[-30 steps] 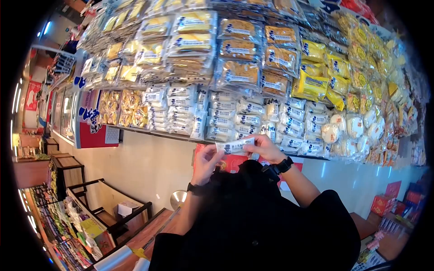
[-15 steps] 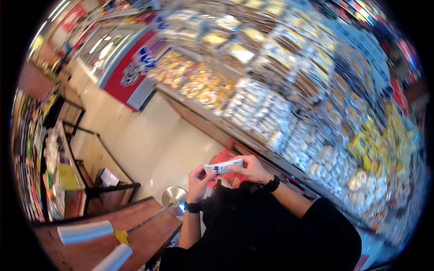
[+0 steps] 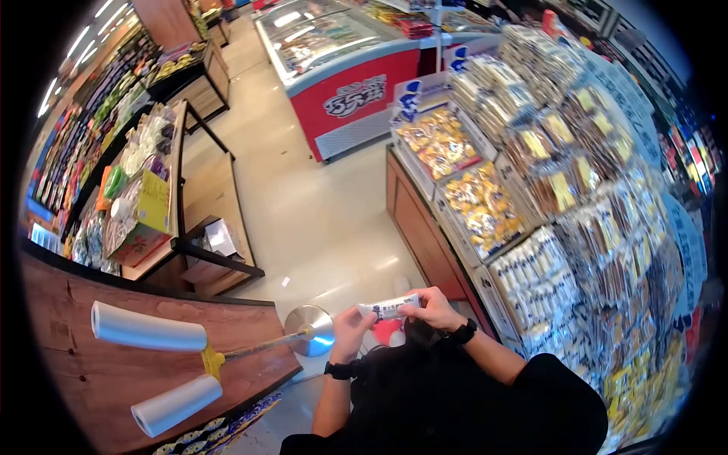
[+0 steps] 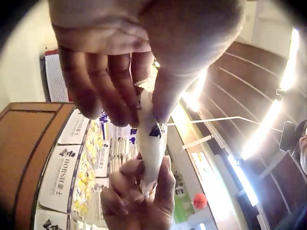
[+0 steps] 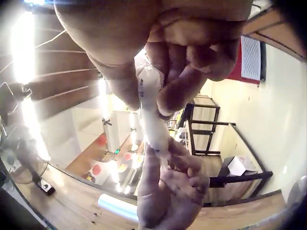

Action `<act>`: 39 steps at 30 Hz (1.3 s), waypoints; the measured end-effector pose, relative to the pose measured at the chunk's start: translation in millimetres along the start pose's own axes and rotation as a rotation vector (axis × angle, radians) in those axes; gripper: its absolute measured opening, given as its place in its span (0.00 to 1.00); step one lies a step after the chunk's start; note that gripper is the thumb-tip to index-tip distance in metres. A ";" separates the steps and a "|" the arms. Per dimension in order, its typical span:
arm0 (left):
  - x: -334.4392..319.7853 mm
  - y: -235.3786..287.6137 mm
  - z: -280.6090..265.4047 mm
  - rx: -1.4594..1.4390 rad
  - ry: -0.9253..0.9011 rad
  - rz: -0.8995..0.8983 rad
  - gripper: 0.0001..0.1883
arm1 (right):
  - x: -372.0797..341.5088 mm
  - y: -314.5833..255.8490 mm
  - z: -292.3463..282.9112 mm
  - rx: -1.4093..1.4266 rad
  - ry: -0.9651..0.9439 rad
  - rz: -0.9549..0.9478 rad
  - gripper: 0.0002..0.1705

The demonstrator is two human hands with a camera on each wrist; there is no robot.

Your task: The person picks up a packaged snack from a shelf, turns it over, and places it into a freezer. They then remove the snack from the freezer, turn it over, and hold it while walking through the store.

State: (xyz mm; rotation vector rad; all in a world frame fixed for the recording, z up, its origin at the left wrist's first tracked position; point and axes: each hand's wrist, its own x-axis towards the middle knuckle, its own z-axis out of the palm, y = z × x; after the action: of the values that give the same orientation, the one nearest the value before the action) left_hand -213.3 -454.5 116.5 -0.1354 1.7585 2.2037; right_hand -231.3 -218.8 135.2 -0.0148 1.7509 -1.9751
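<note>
In the head view, a small white snack packet [image 3: 389,308] with dark print is held level in front of the person's body. The left hand [image 3: 351,332] pinches its left end between thumb and fingers. At the opposite end, the right hand [image 3: 437,309] grips it the same way. The left wrist view has the packet [image 4: 152,143] running between both hands, its crimped wrapper end showing beside the left thumb. From the right wrist, the plump, pale packet [image 5: 154,108] appears between the right hand above and the left hand below.
To the right stands a display counter [image 3: 432,227] heaped with wrapped snacks. Beyond it is a red-sided freezer [image 3: 356,98]. A wooden table [image 3: 250,334] with a stand of plastic bag rolls [image 3: 152,326] lies at left, near a shelf rack [image 3: 182,189]. Tiled floor [image 3: 318,205] runs between.
The head view has swung left, away from the snack counter, so the freezer, aisle and bag-roll stand come into view. Both hands keep hold of the packet throughout.
</note>
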 end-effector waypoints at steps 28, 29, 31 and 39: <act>332.4 155.4 -185.0 -0.119 0.631 0.118 0.07 | 405.9 -430.9 53.6 0.104 -0.171 -1.582 0.08; 349.4 164.9 -190.7 -0.143 0.630 0.112 0.07 | 429.9 -440.5 73.2 0.165 -0.103 -1.684 0.04; 387.0 190.8 -210.5 -0.144 0.593 0.087 0.07 | 458.2 -448.1 78.6 0.112 -0.159 -1.665 0.03; 532.6 270.5 -321.6 -0.068 0.343 0.205 0.09 | 578.9 -486.1 146.3 -0.247 0.049 -1.681 0.03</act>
State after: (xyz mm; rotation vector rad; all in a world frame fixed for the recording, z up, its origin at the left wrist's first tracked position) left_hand -838.0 -717.1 149.3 -0.3848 1.9474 2.5099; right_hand -862.5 -542.6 434.5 -2.1070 2.1582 -2.5362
